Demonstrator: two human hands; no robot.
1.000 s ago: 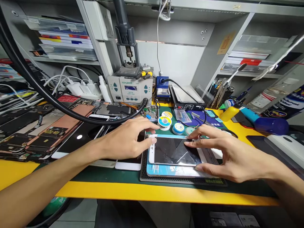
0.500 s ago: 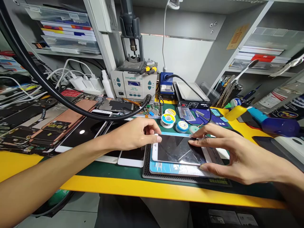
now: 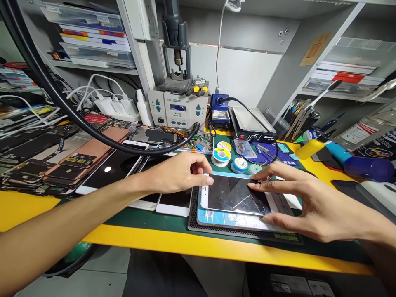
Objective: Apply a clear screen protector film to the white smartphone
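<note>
Far left: opened phone parts in a crowded spread on the tabletop, then a larger white-edged phone, face up. Next, left hand, reaching in over the spread: thumb on the white left end of the white-fronted phone, other fingers curled in close by the far corner. Pinch or mere touch, cannot tell. Behind: grey station with dials and display. Just below the left hand, another white-ended phone, partly covered by it.

Centre: white-fronted phone flat, screen up, on a blue box, itself on a dark perforated mat. Bright streaks across the glass; crack or glare, cannot tell. Beyond: wire spool and blue-rimmed tin.

Right hand: fingers spread across the right end and closed lightly on it, thumb at the near long edge, index on the glass. Farther right, yellow bottle and blue bottle.

Progress, judging from this view: placed and steadied, front panel on, no visible lifting, no tool in either hand. Fully seated or loose, cannot tell; remaining work likewise unclear.
</note>
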